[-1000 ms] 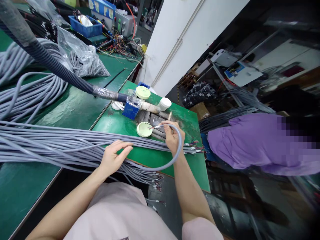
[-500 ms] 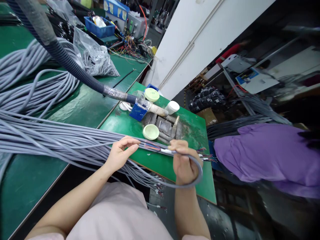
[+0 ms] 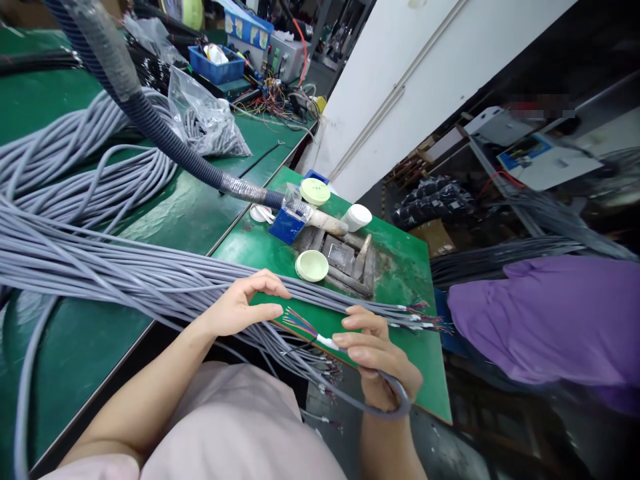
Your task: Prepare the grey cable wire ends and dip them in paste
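Note:
My right hand [image 3: 385, 360] grips a grey cable [image 3: 385, 413] close to its end, and the cable loops back below the wrist. From that end a white sleeve [image 3: 327, 342] sticks out to the left. Bare-tipped coloured wires [image 3: 300, 323] fan out of it, with a dark strand below. My left hand [image 3: 245, 303] is open, thumb and fingers apart and nothing between them, just left of the wire tips. Behind both hands a thick bundle of grey cables [image 3: 165, 270] crosses the table, its stripped ends at the right edge.
Past the bundle stand a pale green bowl [image 3: 313, 267], a square metal pot [image 3: 341, 256] in a stained frame, a white jar [image 3: 357, 217] and a blue box [image 3: 289, 222]. A ribbed hose [image 3: 170, 143] arches over the table. To the right is a person in purple [image 3: 545, 327].
My right hand has lowered with the cable end, which now points up-left with its wires spread. My left thumb and fingers have parted wider. The view has shifted slightly.

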Available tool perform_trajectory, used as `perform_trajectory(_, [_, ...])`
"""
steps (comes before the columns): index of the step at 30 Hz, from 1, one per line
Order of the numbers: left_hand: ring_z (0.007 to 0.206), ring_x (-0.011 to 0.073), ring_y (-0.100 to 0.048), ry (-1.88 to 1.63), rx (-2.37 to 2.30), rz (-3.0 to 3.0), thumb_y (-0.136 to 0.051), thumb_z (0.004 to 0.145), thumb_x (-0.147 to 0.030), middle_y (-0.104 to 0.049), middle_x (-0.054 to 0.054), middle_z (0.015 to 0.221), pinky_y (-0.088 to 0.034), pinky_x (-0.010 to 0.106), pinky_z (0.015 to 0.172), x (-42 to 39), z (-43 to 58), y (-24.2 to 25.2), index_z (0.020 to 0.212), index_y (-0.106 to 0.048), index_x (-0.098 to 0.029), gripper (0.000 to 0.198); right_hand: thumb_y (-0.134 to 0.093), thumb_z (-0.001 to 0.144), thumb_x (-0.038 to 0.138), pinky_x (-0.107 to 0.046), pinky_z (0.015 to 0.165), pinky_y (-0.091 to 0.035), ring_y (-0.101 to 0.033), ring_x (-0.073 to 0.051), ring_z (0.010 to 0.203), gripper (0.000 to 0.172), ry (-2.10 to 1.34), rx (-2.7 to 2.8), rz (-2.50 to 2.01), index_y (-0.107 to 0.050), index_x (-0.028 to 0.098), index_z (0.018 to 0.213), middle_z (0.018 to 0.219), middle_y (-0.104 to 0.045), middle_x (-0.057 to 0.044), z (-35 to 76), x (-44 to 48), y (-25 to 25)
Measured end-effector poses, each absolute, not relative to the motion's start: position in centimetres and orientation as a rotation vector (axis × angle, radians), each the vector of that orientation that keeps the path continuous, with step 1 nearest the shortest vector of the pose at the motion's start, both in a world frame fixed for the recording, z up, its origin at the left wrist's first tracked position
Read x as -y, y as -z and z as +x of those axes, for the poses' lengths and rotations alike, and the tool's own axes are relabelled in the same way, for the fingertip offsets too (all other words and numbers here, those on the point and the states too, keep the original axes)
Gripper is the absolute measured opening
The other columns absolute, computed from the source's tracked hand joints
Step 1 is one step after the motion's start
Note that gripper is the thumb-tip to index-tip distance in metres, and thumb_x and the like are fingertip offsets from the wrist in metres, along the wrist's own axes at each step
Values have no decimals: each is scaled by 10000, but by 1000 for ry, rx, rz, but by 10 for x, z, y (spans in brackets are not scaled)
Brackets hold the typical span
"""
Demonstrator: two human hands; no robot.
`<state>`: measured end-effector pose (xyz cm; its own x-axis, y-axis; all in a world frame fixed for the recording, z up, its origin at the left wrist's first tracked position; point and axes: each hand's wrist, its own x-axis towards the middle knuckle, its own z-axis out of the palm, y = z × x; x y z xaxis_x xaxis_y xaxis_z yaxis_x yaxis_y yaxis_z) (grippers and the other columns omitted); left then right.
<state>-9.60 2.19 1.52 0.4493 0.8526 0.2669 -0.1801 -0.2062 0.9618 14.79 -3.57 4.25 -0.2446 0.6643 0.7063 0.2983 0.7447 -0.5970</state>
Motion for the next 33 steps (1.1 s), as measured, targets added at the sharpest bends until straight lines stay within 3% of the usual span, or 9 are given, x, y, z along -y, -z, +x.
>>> perform_trajectory(6, [930, 202, -553, -898, -536, 1662, -650, 793, -298, -605, 72, 929, -421, 334, 878, -26, -101, -32, 961, -683, -178, 209, -499, 913, 347, -542, 872, -470, -658, -236, 882, 204, -447, 1909, -713, -655, 361, 1043, 841, -757, -3, 148, 36, -43])
perform_trajectory(9, [823, 175, -556, -859, -509, 1721, -624, 813, -296, -599, 54, 827, -424, 314, 834, -27, -100, -39, 818, -685, -171, 139, -495, 916, 352, -533, 881, -468, -662, -227, 868, 204, -446, 1925, -713, -654, 349, 1044, 845, -758, -4, 147, 37, -45])
perform_trajectory(12, [758, 163, -537, -902, -513, 1782, -582, 843, -298, -574, 44, 752, -420, 307, 808, -26, -95, -42, 722, -655, -167, 193, -501, 917, 341, -513, 883, -475, -662, -214, 845, 192, -450, 1928, -703, -661, 326, 1023, 837, -760, -4, 144, 37, -48])
perform_trajectory(18, [765, 165, -526, -1035, -568, 1829, -588, 846, -313, -571, 40, 737, -417, 313, 789, -30, -102, -28, 712, -633, -164, 205, -526, 907, 329, -513, 870, -485, -651, -201, 784, 152, -422, 1900, -706, -668, 282, 937, 840, -757, 2, 147, 43, -44])
perform_trajectory(22, [734, 144, -519, -1322, -837, 1598, -630, 821, -273, -550, 22, 737, -419, 282, 726, -38, -118, -16, 696, -617, -164, 167, -510, 912, 376, -528, 855, -497, -645, -205, 775, 170, -353, 1733, -793, -661, 299, 905, 779, -743, 17, 158, 54, -39])
perform_trajectory(28, [783, 153, -555, -1088, -686, 1496, -663, 794, -259, -609, 43, 804, -440, 296, 757, -30, -100, -15, 778, -696, -174, 93, -529, 908, 290, -562, 874, -480, -646, -224, 857, 156, -283, 1749, -761, -664, 275, 985, 846, -755, 7, 158, 56, -35])
perform_trajectory(33, [783, 161, -563, -1002, -641, 1410, -678, 779, -318, -605, 52, 827, -453, 305, 742, -21, -87, -13, 816, -720, -179, 150, -533, 901, 272, -558, 856, -492, -648, -228, 862, 169, -263, 1727, -755, -665, 286, 1006, 871, -756, 8, 159, 54, -33])
